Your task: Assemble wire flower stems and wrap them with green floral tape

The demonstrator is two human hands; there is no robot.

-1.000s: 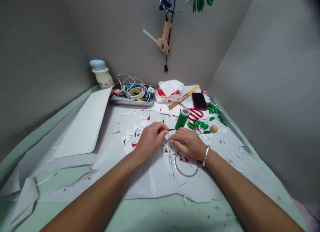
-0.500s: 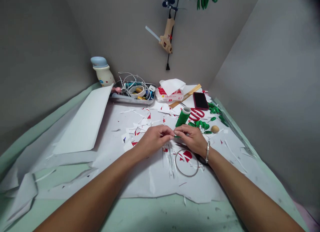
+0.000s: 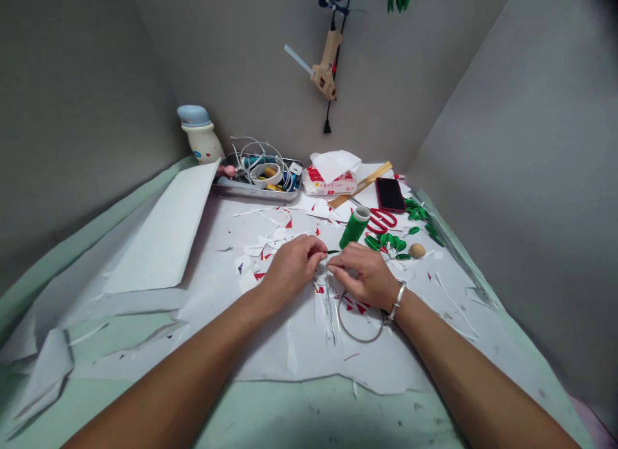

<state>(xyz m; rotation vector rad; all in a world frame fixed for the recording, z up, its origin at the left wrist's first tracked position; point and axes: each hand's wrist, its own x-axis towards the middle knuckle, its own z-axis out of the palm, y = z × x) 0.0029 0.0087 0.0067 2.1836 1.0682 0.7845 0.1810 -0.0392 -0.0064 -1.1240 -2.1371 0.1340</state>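
Observation:
My left hand (image 3: 295,263) is closed in a pinch on a small dark green leaf-like piece (image 3: 333,251), whose tip sticks out to the right of the fingers. Close beside it, my right hand (image 3: 365,274) has its thumb and forefinger pressed together; anything between them is too fine to make out. Just behind the right hand stands a spool of green thread (image 3: 354,229), tilted slightly. A thin hoop (image 3: 361,341) lies partly under the right hand, near several fine wires (image 3: 331,317).
Green leaf pieces (image 3: 390,242), a round tan ball (image 3: 417,250), red-handled scissors (image 3: 381,221) and a phone (image 3: 391,195) lie to the right. At the back are a metal tray (image 3: 241,191) and a tissue pack (image 3: 329,182). A white board (image 3: 164,236) leans left; a glue gun (image 3: 328,66) hangs above.
My right hand has shifted down and left, its fingertips now below the green piece. The left hand has moved slightly up and left. The view has shifted a little.

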